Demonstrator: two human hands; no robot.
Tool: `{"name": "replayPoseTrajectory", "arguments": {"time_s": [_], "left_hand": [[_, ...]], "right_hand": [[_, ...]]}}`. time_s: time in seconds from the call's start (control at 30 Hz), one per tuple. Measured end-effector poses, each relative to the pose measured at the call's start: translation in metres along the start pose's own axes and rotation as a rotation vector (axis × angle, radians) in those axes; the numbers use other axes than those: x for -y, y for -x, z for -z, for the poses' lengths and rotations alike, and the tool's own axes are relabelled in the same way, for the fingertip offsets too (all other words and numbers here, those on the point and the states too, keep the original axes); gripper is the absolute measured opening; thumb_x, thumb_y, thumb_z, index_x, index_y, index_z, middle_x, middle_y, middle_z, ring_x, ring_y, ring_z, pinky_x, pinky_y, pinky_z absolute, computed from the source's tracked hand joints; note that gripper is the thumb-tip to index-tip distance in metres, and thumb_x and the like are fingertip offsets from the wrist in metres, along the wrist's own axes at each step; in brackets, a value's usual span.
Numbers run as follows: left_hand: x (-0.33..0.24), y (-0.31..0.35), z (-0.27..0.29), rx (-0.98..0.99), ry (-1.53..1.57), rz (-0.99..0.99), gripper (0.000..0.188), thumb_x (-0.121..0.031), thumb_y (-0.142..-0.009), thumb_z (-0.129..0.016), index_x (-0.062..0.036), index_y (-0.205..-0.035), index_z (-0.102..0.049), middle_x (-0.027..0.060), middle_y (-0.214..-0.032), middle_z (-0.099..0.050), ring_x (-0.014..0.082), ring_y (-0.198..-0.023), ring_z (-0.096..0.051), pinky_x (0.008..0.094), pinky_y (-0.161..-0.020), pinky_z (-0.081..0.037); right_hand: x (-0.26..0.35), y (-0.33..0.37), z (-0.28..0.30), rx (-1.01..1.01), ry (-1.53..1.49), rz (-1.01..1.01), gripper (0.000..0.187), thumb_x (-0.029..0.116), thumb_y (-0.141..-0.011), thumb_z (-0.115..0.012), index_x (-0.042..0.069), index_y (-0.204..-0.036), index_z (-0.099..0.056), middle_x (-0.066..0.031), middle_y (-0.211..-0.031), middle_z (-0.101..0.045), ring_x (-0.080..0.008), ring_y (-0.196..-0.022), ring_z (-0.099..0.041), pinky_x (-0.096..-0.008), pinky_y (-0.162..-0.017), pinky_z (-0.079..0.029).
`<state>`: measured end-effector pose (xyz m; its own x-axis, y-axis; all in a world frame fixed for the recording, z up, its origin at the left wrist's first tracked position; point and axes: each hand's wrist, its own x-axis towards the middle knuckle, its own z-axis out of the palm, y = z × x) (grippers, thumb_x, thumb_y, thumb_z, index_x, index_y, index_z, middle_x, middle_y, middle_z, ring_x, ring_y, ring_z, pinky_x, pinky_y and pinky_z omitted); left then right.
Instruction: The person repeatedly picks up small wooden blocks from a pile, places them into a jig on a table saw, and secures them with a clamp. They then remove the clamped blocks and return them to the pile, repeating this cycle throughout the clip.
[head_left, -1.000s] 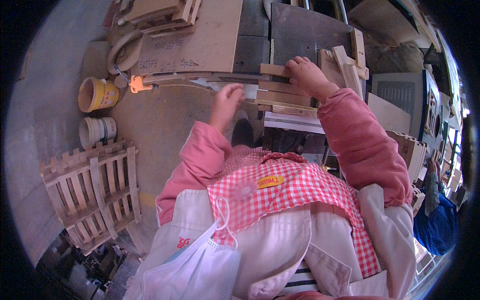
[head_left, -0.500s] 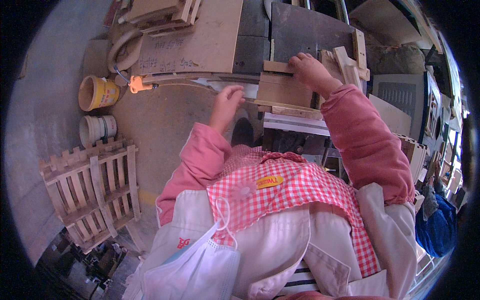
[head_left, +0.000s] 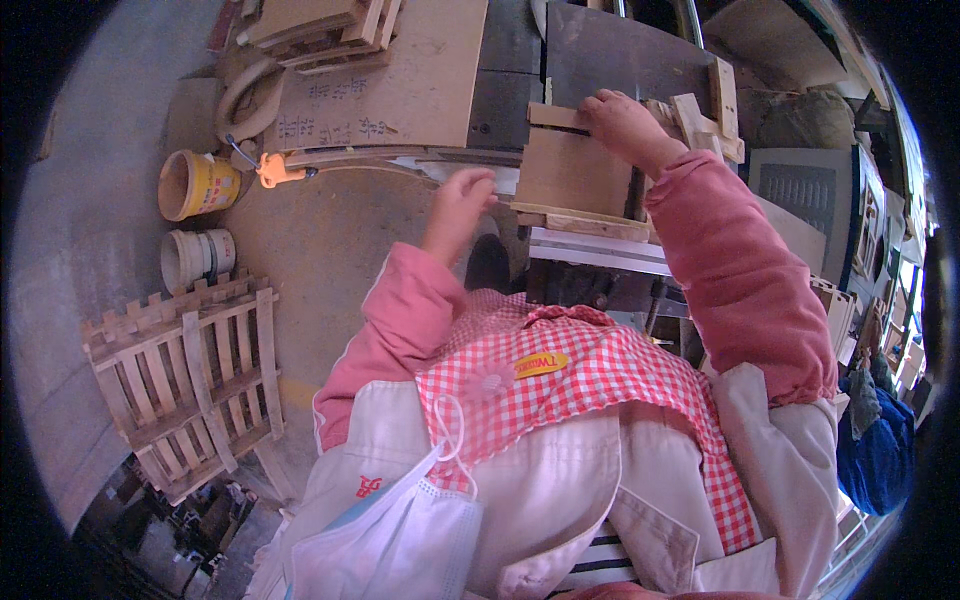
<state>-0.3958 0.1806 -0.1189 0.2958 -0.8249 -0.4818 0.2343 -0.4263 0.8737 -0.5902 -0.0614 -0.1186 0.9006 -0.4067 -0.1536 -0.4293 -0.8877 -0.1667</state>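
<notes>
My right hand [head_left: 622,122] reaches forward over the dark worktable, its fingers bent down on the end of a narrow brown wood strip [head_left: 555,117]. Just on the near side of the strip lies a flat brown board [head_left: 572,172]. Along the board's near edge runs a wooden bar [head_left: 585,223], above a pale metal rail [head_left: 595,247]. My left hand [head_left: 462,210] hangs in the air left of the board, touching nothing. Its fingers are loosely bent and slightly blurred, with nothing seen in them.
Several wood offcuts [head_left: 692,120] lie right of my right hand. A large marked panel [head_left: 390,90] covers the table's left part, with stacked wood pieces [head_left: 310,25] on it. Left on the floor stand a yellow bucket [head_left: 200,188], a white bucket [head_left: 195,258] and a wooden pallet [head_left: 190,375].
My right hand and the wood strip have moved a little away from me, and more of the flat board shows. My left hand has barely shifted.
</notes>
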Motion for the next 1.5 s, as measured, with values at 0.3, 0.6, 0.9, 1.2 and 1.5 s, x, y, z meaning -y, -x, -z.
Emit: {"name": "replayPoseTrajectory", "arguments": {"time_s": [0.3, 0.6, 0.9, 1.2, 1.5], "left_hand": [[0.000, -0.012, -0.012, -0.005, -0.008, 0.024, 0.033, -0.022, -0.094, -0.056, 0.0020, -0.117, -0.057, 0.0102, -0.100, -0.065, 0.0149, -0.084, -0.064, 0.0272, -0.075, -0.050], [-0.008, -0.016, -0.027, 0.030, -0.151, 0.026, 0.033, -0.023, -0.096, -0.053, 0.0018, -0.119, -0.056, 0.0122, -0.102, -0.065, 0.0166, -0.085, -0.065, 0.0280, -0.075, -0.051], [-0.023, -0.048, -0.029, -0.003, -0.162, -0.068, 0.033, -0.022, -0.098, -0.048, 0.0026, -0.118, -0.055, 0.0106, -0.099, -0.066, 0.0149, -0.080, -0.064, 0.0270, -0.071, -0.050], [-0.043, -0.070, -0.051, -0.071, -0.336, -0.057, 0.037, -0.030, -0.093, -0.047, 0.0019, -0.107, -0.061, 0.0102, -0.090, -0.067, 0.0170, -0.074, -0.065, 0.0314, -0.069, -0.050], [-0.046, -0.100, -0.058, -0.132, -0.713, -0.288, 0.038, -0.031, -0.093, -0.049, 0.0006, -0.112, -0.060, 0.0112, -0.097, -0.069, 0.0153, -0.076, -0.066, 0.0296, -0.070, -0.051]], "right_hand": [[-0.027, -0.025, 0.007, -0.024, 0.002, -0.039, 0.021, 0.014, -0.085, -0.055, 0.005, -0.102, -0.062, -0.0171, -0.103, -0.061, -0.0369, -0.102, -0.058, -0.0446, -0.088, -0.048], [-0.020, -0.016, 0.028, 0.129, -0.220, -0.107, 0.024, 0.018, -0.087, -0.056, 0.009, -0.107, -0.063, -0.0150, -0.105, -0.062, -0.0372, -0.103, -0.058, -0.0449, -0.090, -0.048], [-0.031, -0.008, 0.020, 0.109, -0.090, -0.003, 0.026, 0.014, -0.085, -0.058, 0.010, -0.110, -0.063, -0.0149, -0.108, -0.063, -0.0365, -0.107, -0.057, -0.0443, -0.091, -0.047], [-0.055, 0.061, 0.069, -0.298, -0.321, -0.188, 0.028, 0.011, -0.087, -0.058, 0.010, -0.115, -0.062, -0.0122, -0.112, -0.063, -0.0330, -0.109, -0.058, -0.0402, -0.094, -0.046], [-0.076, 0.149, 0.071, -0.471, -0.531, -0.457, 0.030, 0.018, -0.089, -0.062, 0.008, -0.118, -0.062, -0.0121, -0.113, -0.064, -0.0238, -0.105, -0.063, -0.0340, -0.088, -0.050]]}}
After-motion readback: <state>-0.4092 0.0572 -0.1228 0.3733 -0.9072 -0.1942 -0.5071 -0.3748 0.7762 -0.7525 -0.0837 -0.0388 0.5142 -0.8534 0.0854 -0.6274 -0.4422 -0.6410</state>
